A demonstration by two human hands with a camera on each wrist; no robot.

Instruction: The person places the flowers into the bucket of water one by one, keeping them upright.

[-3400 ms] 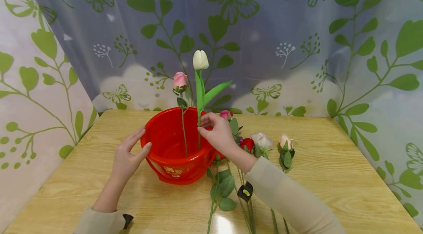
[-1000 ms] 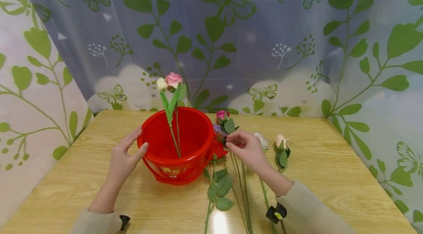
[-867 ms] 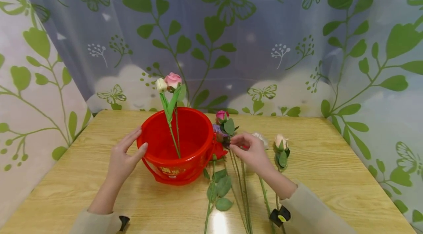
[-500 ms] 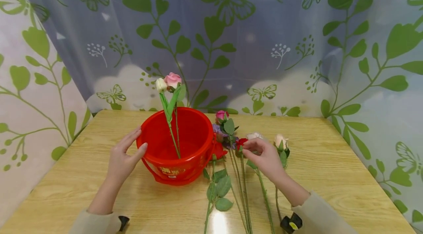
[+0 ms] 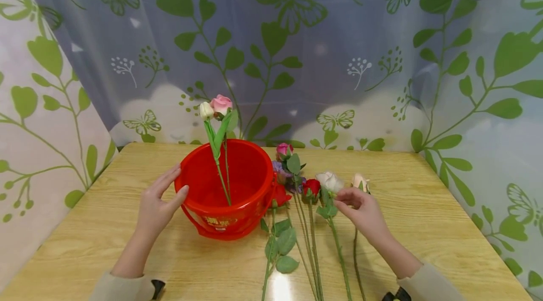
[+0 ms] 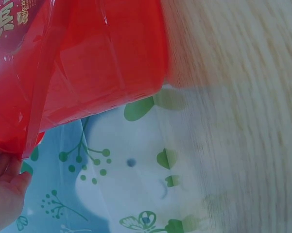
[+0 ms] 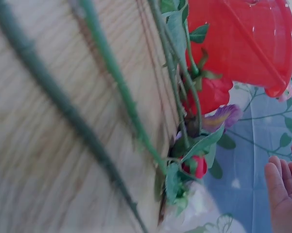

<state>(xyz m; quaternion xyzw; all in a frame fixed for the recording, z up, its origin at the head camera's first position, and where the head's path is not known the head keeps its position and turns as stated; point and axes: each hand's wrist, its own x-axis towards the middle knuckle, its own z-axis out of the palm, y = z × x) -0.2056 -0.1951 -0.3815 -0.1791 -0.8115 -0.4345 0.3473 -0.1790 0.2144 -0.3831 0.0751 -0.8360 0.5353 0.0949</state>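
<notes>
My left hand (image 5: pixel 157 202) rests its outstretched fingers and thumb against the left rim of a red plastic bucket (image 5: pixel 250 218). Inside the bucket, a white tulip (image 5: pixel 206 111) and a pink rose (image 5: pixel 222 104) stand close together, leaning left. My right hand (image 5: pixel 366 211) hovers with loosely bent fingers and nothing visibly held. Its fingertips are close to a white rose (image 5: pixel 328 181), and the hand partly covers a peach rose (image 5: pixel 359 181). In the right wrist view, the right hand (image 7: pixel 286 187) appears apart from the flowers.
Right of the bucket lie a red rose (image 5: pixel 311 187), a magenta rose (image 5: pixel 284 150), a purple flower (image 5: pixel 280 169) and a red flower (image 5: pixel 280 196). Their stems run toward the front edge of the wooden table (image 5: pixel 424 225). A printed curtain (image 5: pixel 373 22) hangs behind.
The white tulip, earlier in my right hand over the bucket, has been let go and leans beside the pink rose. My right hand has moved right across the flowers; my left stays at the rim.
</notes>
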